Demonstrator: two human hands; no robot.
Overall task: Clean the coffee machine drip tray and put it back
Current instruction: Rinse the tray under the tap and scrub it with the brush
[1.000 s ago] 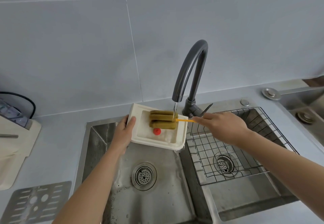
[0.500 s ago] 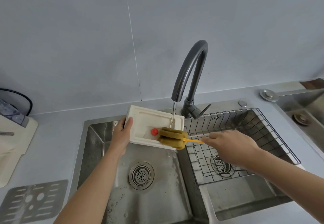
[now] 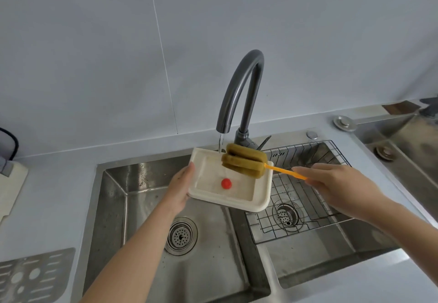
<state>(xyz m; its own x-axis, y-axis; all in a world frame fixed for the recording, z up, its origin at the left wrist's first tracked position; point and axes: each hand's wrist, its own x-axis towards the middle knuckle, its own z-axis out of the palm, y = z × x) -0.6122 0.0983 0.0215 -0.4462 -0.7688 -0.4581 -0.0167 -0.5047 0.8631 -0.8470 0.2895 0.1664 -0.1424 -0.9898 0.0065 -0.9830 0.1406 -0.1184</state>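
Note:
A cream drip tray (image 3: 258, 200) with a red float (image 3: 226, 183) inside is held over the left sink basin, open side up and tilted slightly toward me. My left hand (image 3: 180, 187) grips its left edge. My right hand (image 3: 336, 184) holds the orange handle of a sponge brush (image 3: 244, 164). The brush's olive-green sponge head rests on the tray's far right corner. A thin stream of water runs from the grey tap (image 3: 241, 96) onto the tray beside the sponge.
A double steel sink (image 3: 123, 198) lies below, with a drain (image 3: 181, 236) in the left basin and a wire rack (image 3: 305, 198) in the right. A perforated metal grate (image 3: 30, 276) lies on the counter at the lower left. A cream appliance (image 3: 9, 189) stands at the left edge.
The sponge head has gone from the tray's near right edge back up to its far right corner. The tray has tipped so that its open inside faces up again.

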